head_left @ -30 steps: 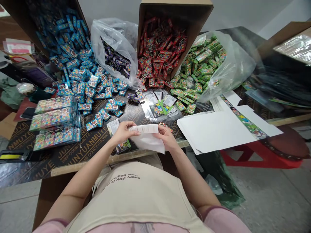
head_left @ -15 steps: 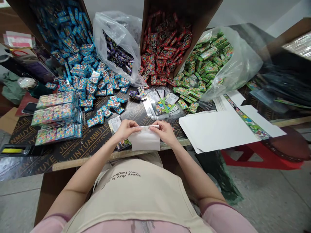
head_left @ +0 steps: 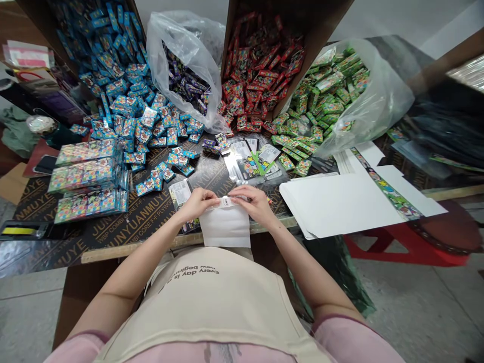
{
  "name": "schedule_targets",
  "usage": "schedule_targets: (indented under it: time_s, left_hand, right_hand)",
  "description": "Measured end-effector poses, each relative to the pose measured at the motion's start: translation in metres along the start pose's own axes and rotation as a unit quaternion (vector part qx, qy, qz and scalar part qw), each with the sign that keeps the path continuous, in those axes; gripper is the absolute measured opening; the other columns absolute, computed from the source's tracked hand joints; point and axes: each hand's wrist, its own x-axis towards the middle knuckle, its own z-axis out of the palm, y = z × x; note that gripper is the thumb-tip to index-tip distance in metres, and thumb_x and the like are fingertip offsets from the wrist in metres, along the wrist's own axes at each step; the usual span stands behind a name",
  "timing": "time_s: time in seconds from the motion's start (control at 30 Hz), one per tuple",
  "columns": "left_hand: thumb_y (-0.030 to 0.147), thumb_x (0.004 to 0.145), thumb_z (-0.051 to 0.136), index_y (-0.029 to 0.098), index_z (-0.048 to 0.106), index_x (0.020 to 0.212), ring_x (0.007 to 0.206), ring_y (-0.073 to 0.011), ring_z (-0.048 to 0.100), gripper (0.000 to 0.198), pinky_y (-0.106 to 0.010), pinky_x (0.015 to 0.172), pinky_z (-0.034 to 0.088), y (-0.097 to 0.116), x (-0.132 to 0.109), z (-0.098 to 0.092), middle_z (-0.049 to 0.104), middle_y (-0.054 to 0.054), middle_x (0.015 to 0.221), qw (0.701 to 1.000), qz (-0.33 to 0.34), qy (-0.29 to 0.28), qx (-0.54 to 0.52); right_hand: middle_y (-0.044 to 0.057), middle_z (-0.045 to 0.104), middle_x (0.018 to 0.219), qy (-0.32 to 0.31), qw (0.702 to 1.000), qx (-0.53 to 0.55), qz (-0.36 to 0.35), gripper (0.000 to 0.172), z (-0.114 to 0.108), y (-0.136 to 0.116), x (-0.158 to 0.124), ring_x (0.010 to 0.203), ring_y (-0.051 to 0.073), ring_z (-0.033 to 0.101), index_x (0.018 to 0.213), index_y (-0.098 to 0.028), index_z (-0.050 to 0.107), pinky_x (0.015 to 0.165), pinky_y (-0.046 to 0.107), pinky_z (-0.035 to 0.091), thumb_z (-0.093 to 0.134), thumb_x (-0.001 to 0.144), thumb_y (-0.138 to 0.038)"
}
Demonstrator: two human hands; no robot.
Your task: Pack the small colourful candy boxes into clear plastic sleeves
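Note:
A sheet of white paper [head_left: 226, 227] hangs between my hands at the table's front edge, with a small dark printed mark on its upper strip. My left hand [head_left: 202, 202] pinches its top left corner. At the top right, my right hand [head_left: 252, 201] grips the same sheet between thumb and fingers. Under and behind the left hand lies a printed card with a white label [head_left: 180, 191], partly covered. Just beyond the hands rests a clear plastic packet [head_left: 249, 161] holding black and green printed cards.
Blue boxes [head_left: 151, 136], red boxes [head_left: 249, 96] and green boxes [head_left: 328, 96] are heaped along the back. Purple boxes spill from a plastic bag [head_left: 185, 60]. Wrapped packs [head_left: 88, 179] are stacked at left; white card sheets [head_left: 333, 206] overhang the front edge at right.
The paper now hangs lower and flatter, and a printed mark shows on its top strip. My right fingers have shifted left along the upper edge, closer to my left hand.

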Motion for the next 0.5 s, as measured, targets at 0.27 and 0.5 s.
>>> schedule_targets:
  time_s: [0.27, 0.5]
  left_hand:
    - [0.045, 0.068, 0.061, 0.011, 0.063, 0.062, 0.05, -0.0076, 0.033, 0.034, -0.022, 0.049, 0.022, -0.004, 0.001, -0.001, 0.046, 0.003, 0.051, 0.999, -0.028, -0.013, 0.013]
    - [0.044, 0.068, 0.06, 0.011, 0.064, 0.064, 0.052, -0.0082, 0.036, 0.034, -0.022, 0.05, 0.025, -0.006, 0.0, -0.003, 0.049, 0.002, 0.053, 0.999, -0.035, -0.009, 0.011]
  right_hand:
    - [0.007, 0.063, 0.116, 0.0, 0.999, -0.035, -0.027, 0.01, -0.003, 0.001, 0.002, 0.113, 0.023, 0.056, 0.089, -0.022, 0.068, 0.101, 0.042, 0.04, 0.061, 0.085, -0.028]
    - [0.008, 0.066, 0.11, -0.035, 0.998, -0.052, -0.023, 0.012, -0.002, 0.012, 0.004, 0.109, 0.024, 0.059, 0.09, -0.023, 0.072, 0.099, 0.043, 0.042, 0.066, 0.081, -0.028]
